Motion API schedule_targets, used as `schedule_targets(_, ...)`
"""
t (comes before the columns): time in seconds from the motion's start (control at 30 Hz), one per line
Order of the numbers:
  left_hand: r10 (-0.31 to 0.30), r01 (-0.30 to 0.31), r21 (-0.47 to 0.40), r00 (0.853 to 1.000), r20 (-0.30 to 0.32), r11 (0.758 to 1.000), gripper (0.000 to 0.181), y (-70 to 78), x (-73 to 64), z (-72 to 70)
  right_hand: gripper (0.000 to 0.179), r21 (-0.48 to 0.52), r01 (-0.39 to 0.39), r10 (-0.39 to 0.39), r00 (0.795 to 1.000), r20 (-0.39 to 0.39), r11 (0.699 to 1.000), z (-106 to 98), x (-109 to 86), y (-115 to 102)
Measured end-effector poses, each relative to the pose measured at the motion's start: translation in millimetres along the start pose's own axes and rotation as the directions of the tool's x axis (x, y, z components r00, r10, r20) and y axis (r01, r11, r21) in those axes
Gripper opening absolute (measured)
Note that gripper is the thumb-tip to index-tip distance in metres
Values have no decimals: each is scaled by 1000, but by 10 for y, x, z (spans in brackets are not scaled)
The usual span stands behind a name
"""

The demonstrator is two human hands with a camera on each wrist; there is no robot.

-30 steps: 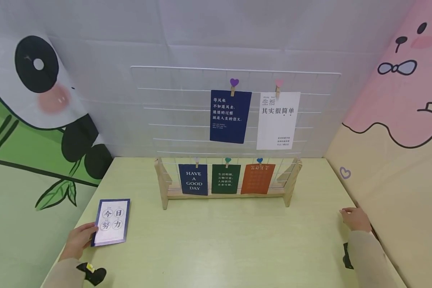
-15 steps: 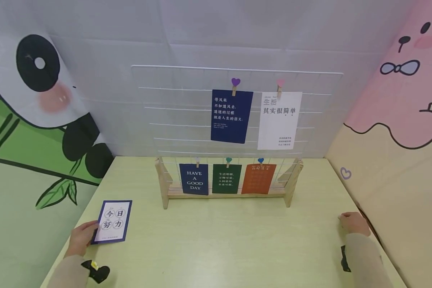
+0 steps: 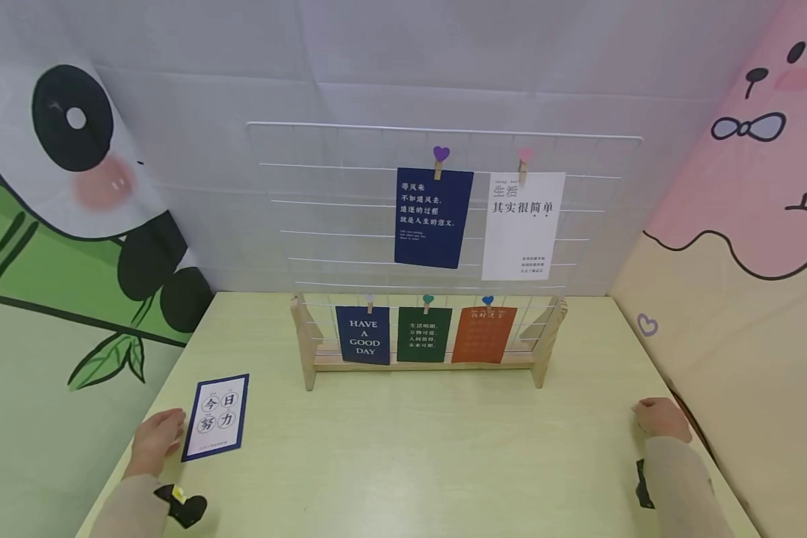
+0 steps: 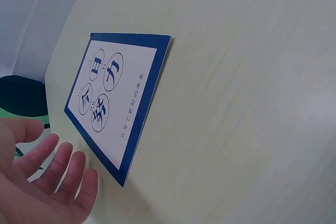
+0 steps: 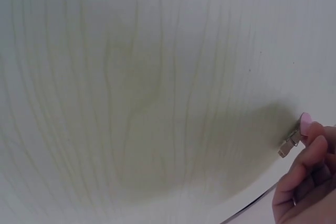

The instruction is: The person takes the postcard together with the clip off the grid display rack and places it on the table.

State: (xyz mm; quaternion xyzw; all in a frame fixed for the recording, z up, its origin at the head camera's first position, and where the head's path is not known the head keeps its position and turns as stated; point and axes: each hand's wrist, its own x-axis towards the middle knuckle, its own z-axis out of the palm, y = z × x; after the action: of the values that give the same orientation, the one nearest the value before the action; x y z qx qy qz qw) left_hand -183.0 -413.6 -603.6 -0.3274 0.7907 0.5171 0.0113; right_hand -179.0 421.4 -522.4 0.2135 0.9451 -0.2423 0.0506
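Observation:
A white card with a blue border (image 3: 215,415) and circled characters lies on the left part of the table. My left hand (image 3: 156,441) is just to its left, fingers loosely bent and free of it; the left wrist view shows a gap between the fingertips (image 4: 90,178) and the card's edge. Over by the right edge of the table, my right hand (image 3: 662,418) pinches a small wooden clothespin (image 5: 290,143) with a pink top between thumb and finger. Part of that pink top is covered by the fingers.
A white wire grid (image 3: 336,202) on a wooden stand (image 3: 417,368) stands at the back middle. Several cards hang from it on heart-topped clothespins, including a navy card (image 3: 433,239) and a white card (image 3: 521,246). Cartoon-printed cloth walls close in both sides.
My left hand has let go of the blue-bordered card, which now lies slightly further right. The right hand moved a little toward me, then stayed put with the clothespin.

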Motion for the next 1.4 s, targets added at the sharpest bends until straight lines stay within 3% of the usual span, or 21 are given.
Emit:
schedule_targets(0.2, 74, -74, 6, 997, -37, 997, 74, -22, 116, 5, 39, 27, 7, -6, 1000, -19, 1000, -72, -45, -54)
schedule_targets(0.37, 142, -142, 8, 987, -74, 990, 73, 1, 232, 17, 43, 6, 82, -81, 996, -39, 997, -151, -8, -34)
schedule_targets(0.53, 202, -201, 13, 977, -70, 979, 74, 69, 352, 39, 46, 18, 159, -158, 986, -53, 987, -228, 15, -31)
schedule_targets(0.77, 322, -321, 15, 946, -46, 947, 69, 176, 522, 100, 48, 51, 243, -240, 969, -57, 969, -359, -17, -94)
schedule_targets(0.97, 392, -392, -13, 920, -28, 920, 57, 350, 521, 173, 49, 45, 280, -276, 958, -82, 959, -446, -21, -155)
schedule_targets(1.1, 410, -404, -109, 911, 36, 908, 46, 570, 330, 186, 51, 48, 322, -315, 943, -110, 945, -511, -56, -224)
schedule_targets(1.2, 432, -416, -161, 899, 77, 895, 40, 788, 62, 195, 53, 79, 341, -331, 937, -115, 937, -536, -12, -212)
schedule_targets(1.27, 453, -436, -159, 888, 85, 886, 38, 959, -154, 207, 53, 114, 351, -337, 933, -129, 929, -516, 103, -130)
schedule_targets(1.4, 504, -498, -77, 853, 134, 864, 44, 1457, -826, 214, 49, 169, 375, -344, 920, -186, 912, -472, 308, -17)
